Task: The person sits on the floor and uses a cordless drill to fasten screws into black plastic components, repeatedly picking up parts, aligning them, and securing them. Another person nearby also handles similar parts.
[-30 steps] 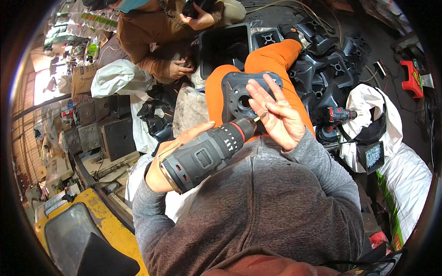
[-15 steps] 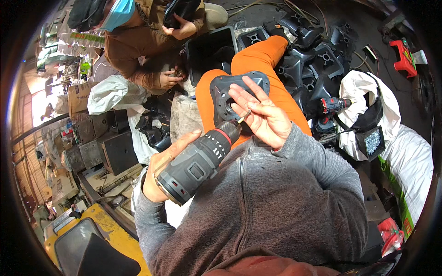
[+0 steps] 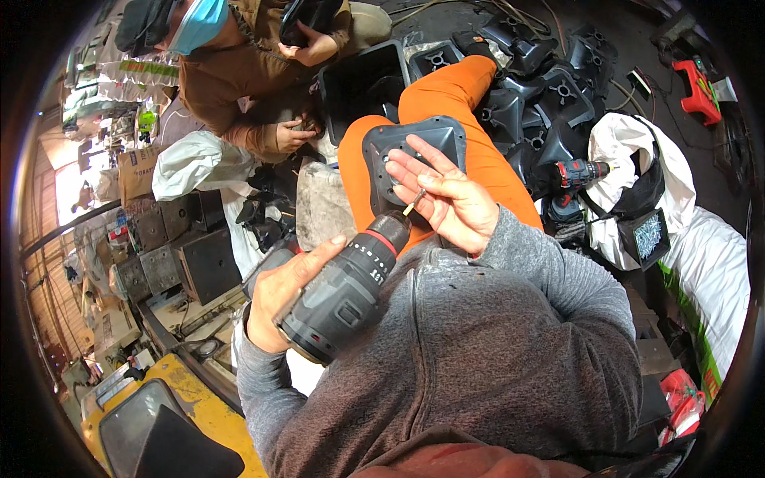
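Observation:
My left hand [image 3: 275, 304] is wrapped round a black cordless drill [image 3: 339, 299] with a red ring, tilted up toward the right. A pale driver bit [image 3: 409, 209] sticks out of its chuck. At the bit's tip is a small screw [image 3: 419, 197], held beside the thumb of my right hand [image 3: 450, 203]. That hand is palm up, with its first fingers stretched out. Under it, a black square part [image 3: 380, 155] with a flanged rim and holes rests on my orange-clad lap. My right fingers hide part of its middle.
Several similar black parts [image 3: 510, 111] are piled beyond my legs, beside a black bin [image 3: 358, 72]. A co-worker [image 3: 231, 88] sits at the far left, holding a black part. To the right are a second drill [image 3: 580, 173] and a box of screws [image 3: 648, 239].
The drill and my left hand have shifted slightly downward. My right hand has moved a little left, with the screw still at the bit's tip.

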Demonstrator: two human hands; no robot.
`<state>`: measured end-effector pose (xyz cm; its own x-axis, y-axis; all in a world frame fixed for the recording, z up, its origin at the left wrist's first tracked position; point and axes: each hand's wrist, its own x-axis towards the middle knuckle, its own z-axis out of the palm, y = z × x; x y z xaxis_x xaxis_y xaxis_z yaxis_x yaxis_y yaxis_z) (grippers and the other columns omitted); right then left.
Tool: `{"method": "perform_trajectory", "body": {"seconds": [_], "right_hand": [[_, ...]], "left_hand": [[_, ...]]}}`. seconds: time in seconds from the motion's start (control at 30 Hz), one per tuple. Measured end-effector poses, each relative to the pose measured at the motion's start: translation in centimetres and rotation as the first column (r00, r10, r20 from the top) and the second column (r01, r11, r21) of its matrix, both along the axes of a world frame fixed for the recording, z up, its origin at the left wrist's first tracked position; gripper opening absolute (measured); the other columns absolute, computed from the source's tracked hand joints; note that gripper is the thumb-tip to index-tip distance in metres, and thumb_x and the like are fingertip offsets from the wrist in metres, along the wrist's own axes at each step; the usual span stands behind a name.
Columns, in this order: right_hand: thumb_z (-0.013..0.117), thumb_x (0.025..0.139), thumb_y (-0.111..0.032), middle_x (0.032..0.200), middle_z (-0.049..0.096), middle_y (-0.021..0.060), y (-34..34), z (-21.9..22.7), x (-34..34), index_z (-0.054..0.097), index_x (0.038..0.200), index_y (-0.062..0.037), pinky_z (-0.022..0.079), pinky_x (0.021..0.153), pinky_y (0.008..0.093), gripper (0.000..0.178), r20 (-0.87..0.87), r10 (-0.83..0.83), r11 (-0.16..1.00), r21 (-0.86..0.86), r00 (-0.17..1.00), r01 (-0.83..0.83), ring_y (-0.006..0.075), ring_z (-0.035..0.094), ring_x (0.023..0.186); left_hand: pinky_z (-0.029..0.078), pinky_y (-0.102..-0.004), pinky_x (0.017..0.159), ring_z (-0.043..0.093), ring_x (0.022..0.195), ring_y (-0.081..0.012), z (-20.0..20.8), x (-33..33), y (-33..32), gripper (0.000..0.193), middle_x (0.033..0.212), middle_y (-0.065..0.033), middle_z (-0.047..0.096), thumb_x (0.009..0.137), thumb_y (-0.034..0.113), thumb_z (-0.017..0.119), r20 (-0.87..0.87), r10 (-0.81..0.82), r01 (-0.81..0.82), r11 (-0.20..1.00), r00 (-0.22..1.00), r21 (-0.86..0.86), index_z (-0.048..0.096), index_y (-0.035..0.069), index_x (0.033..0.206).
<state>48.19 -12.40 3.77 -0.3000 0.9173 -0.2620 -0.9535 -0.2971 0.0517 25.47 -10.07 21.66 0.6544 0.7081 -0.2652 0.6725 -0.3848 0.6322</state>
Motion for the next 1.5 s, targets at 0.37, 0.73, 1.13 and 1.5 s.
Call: {"method": "perform_trajectory", "body": {"seconds": [0.37,0.73,1.13,1.5], "right_hand": [[0.051,0.099,-0.006,0.145,0.044,0.02,-0.5,0.3,-0.4,0.031,0.148,-0.006,0.052,0.102,0.0389,0.052,0.085,0.09,0.994,-0.078,0.992,-0.083,0.0283,0.051,0.131],[0.077,0.08,-0.04,0.142,0.05,0.0143,2.4,-4.8,2.1,0.052,0.139,-0.0129,0.033,0.112,0.0457,0.069,0.862,-0.497,0.83,0.442,-0.095,-0.34,0.0357,0.042,0.136],[0.085,0.06,-0.05,0.149,0.042,0.0022,4.0,-6.4,0.3,0.063,0.124,-0.0265,0.018,0.111,0.068,0.072,0.653,-0.612,0.756,0.315,-0.447,-0.574,0.0397,0.021,0.146],[0.085,0.061,-0.046,0.146,0.046,0.0013,4.0,-6.5,0.5,0.063,0.121,-0.0235,0.016,0.113,0.0675,0.068,0.694,-0.594,0.761,0.32,-0.407,-0.565,0.0325,0.026,0.146]], "left_hand": [[0.056,-0.0317,0.073,0.072,0.083,-0.0258,-0.1,-0.1,-0.2,0.058,0.1,-0.0149,0.072,0.078,0.005,0.07,-0.011,-0.059,0.059,0.998,0.998,0.003,0.057,0.004,0.134],[0.053,-0.0324,0.095,0.068,0.107,-0.023,2.9,0.0,2.6,0.064,0.129,-0.0121,0.064,0.071,0.01,0.078,-0.261,-0.006,-0.008,0.999,0.965,-0.054,0.057,0.001,0.131],[0.057,-0.0354,0.086,0.071,0.096,-0.0271,0.5,1.2,6.0,0.064,0.134,-0.01,0.06,0.07,0.017,0.076,-0.334,-0.156,0.126,0.986,0.93,-0.111,0.058,0.01,0.131],[0.058,-0.0372,0.08,0.072,0.09,-0.0304,0.4,3.7,7.2,0.073,0.111,-0.0083,0.071,0.071,0.021,0.079,-0.412,-0.108,0.024,0.979,0.905,-0.203,0.052,0.017,0.138]]}}
